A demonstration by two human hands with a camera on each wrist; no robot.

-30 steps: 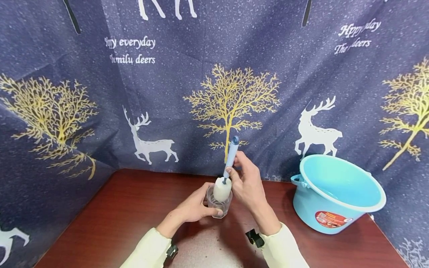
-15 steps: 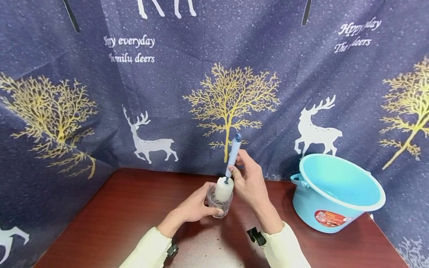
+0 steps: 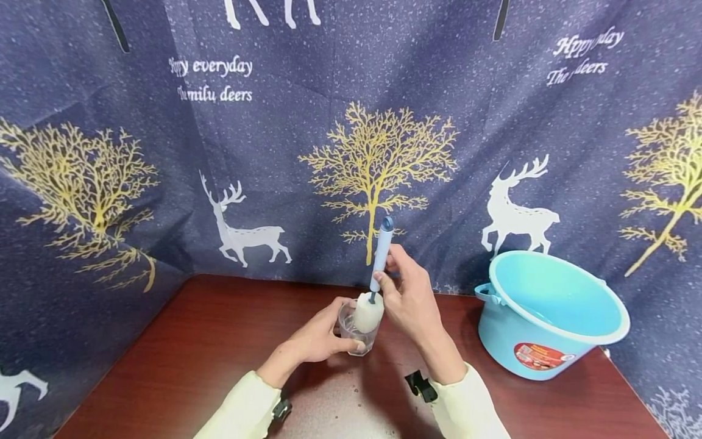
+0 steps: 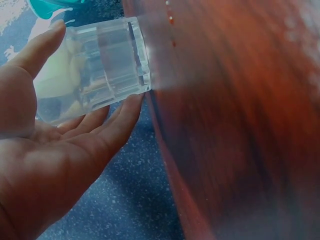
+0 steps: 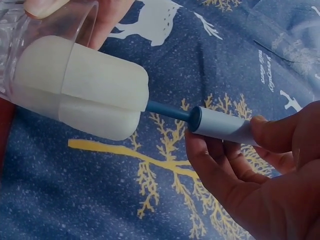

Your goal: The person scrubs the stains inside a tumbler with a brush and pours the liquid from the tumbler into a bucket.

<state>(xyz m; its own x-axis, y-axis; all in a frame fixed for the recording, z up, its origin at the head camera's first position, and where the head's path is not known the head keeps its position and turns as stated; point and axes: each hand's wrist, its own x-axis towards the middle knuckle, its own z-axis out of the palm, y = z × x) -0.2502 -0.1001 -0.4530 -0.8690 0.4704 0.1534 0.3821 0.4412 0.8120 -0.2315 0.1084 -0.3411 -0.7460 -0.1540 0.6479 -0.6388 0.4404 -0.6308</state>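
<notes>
A clear plastic-looking cup (image 4: 107, 60) stands upright at the middle of the table, and my left hand (image 3: 320, 334) grips it round the side, thumb in front. My right hand (image 3: 408, 297) pinches the light blue handle of a sponge cup brush (image 5: 222, 124) between thumb and fingers. The brush's white sponge head (image 5: 100, 85) sits partly inside the cup, its upper end sticking out past the rim. In the head view the handle leans slightly to the right, its dark blue ring end uppermost.
A light blue bucket (image 3: 548, 353) with a red label stands at the right of the brown table (image 3: 219, 341). Behind the table hangs a dark blue cloth (image 3: 329, 158) printed with deer and trees. Small drops (image 4: 171, 20) lie on the tabletop near the cup.
The brush has shifted slightly right and up, with the right hand moving along with it. The left hand and the cup stay nearly in place.
</notes>
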